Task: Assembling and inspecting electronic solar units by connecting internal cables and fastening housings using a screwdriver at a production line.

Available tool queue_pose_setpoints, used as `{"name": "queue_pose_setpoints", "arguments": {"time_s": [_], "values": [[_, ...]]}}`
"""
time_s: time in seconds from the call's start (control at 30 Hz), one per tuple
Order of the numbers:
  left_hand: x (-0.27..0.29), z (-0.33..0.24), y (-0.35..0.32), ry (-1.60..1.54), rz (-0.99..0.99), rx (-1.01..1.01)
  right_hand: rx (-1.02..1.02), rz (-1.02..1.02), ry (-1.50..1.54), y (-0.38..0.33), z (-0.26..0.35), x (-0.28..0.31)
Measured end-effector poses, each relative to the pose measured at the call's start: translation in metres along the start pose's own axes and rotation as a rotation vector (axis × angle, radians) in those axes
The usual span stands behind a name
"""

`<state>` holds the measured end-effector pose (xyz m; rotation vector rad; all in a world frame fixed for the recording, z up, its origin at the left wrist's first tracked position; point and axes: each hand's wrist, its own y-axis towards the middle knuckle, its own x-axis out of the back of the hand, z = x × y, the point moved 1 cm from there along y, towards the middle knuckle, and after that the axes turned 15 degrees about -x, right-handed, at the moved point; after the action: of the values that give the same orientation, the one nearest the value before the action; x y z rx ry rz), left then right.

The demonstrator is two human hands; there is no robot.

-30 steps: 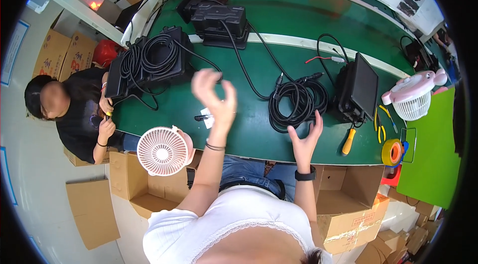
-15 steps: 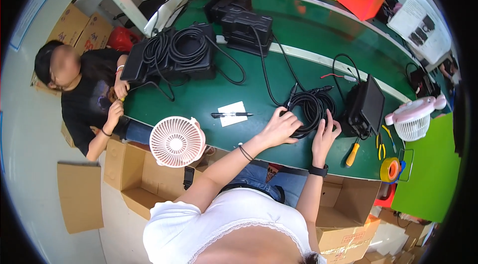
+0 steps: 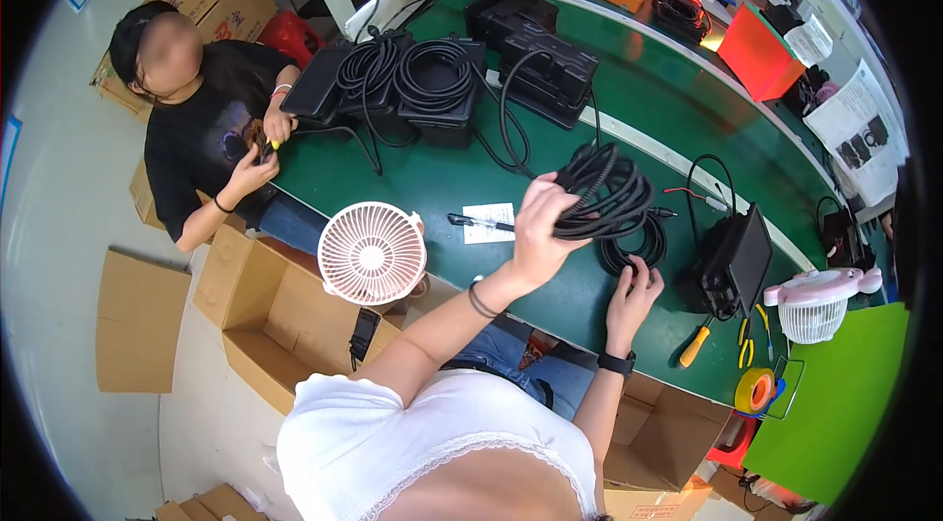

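My left hand is closed around a thick coil of black cable, lifted off the green table. Below it, a smaller coil of black cable rests on the tabletop, partly hidden by the raised one. My right hand has its bent fingers and thumb on the near edge of that lower coil. A cable plug sticks out on the right. Whether both coils are one cable I cannot tell. Left of my left hand, a black pen lies across a white paper slip.
Black boxes with cables stand at the back left. On the right are a black panel-like device, an orange screwdriver, pliers, yellow tape and a pink fan. Another fan overhangs the front edge. A co-worker sits left.
My left hand has raised part of the cable bundle up off the table, revealing the smaller coil under it. My right hand stays low at the coil. The view has shifted slightly.
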<state>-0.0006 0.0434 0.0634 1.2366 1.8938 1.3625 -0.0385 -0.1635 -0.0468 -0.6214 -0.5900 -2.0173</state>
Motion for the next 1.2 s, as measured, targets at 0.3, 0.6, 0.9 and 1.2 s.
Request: {"name": "queue_pose_setpoints", "arguments": {"time_s": [0.3, 0.6, 0.9, 1.2], "values": [[-0.045, 0.013, -0.061, 0.244, 0.845, -0.001, 0.122, 0.242, 0.226, -0.025, 0.012, -0.014], [-0.024, 0.017, -0.101, 0.085, 0.696, 0.081, -0.112, 0.263, 0.460, -0.029, 0.002, -0.015], [-0.033, 0.018, -0.102, 0.020, 0.690, 0.083, 0.050, 0.212, 0.267, -0.030, 0.015, -0.003], [-0.028, 0.016, -0.105, 0.017, 0.693, 0.123, 0.079, 0.228, 0.253, -0.035, 0.013, -0.002]]}}
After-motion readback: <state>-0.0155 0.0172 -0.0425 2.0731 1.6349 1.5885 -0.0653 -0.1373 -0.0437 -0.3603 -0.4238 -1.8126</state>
